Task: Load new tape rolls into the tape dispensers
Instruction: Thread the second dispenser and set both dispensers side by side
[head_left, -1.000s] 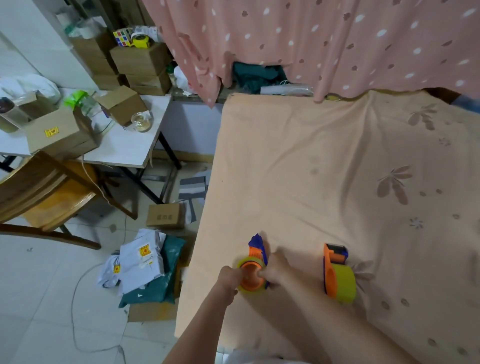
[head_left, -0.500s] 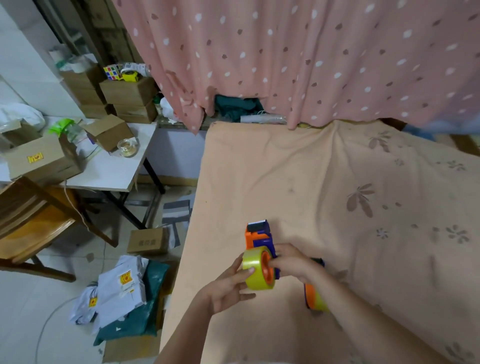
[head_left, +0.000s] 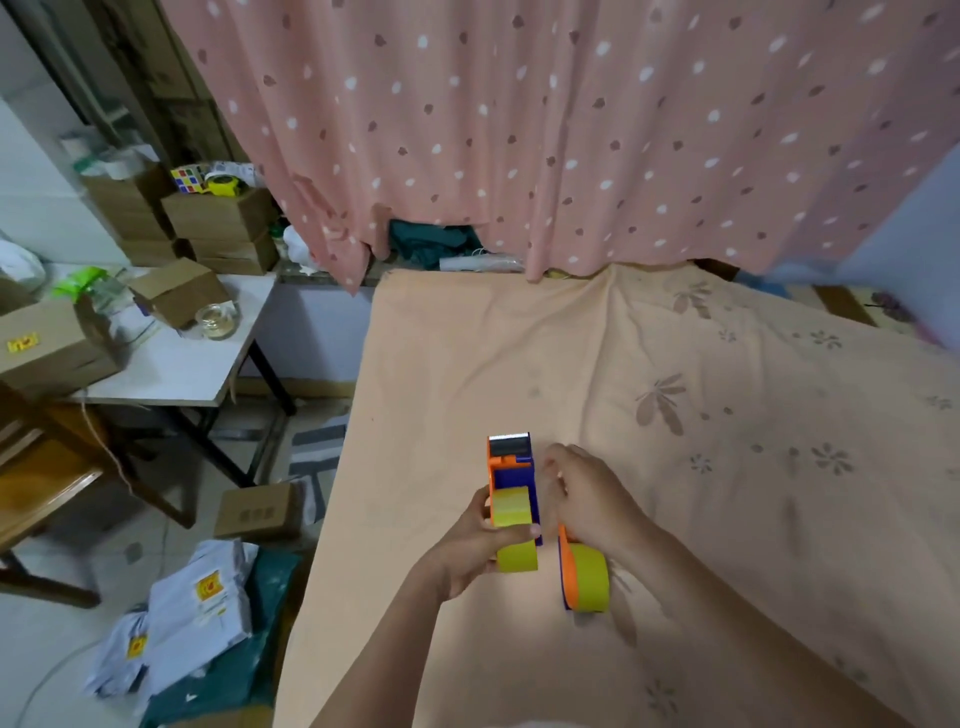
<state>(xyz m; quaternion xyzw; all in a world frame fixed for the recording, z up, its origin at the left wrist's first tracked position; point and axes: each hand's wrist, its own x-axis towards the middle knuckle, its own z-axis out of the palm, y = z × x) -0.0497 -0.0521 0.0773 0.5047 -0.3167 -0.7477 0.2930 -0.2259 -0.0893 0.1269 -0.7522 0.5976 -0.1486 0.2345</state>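
Since half a second ago the dispenser (head_left: 511, 470) is lifted over the bed sheet (head_left: 675, 415). Left hand (head_left: 470, 540) grips its yellow roll (head_left: 514, 527); right hand (head_left: 584, 493) pinches beside it, likely the tape end. A second loaded dispenser (head_left: 584, 574) lies just right. I judge threading comes next, pulling tape forward to the blade.

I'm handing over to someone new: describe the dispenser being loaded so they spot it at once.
On the peach bedsheet, near its front left edge, two orange tape dispensers sit side by side. The one being loaded is the left, held up by the left hand. Unlike its neighbour lying on the sheet, it shows a blue body.
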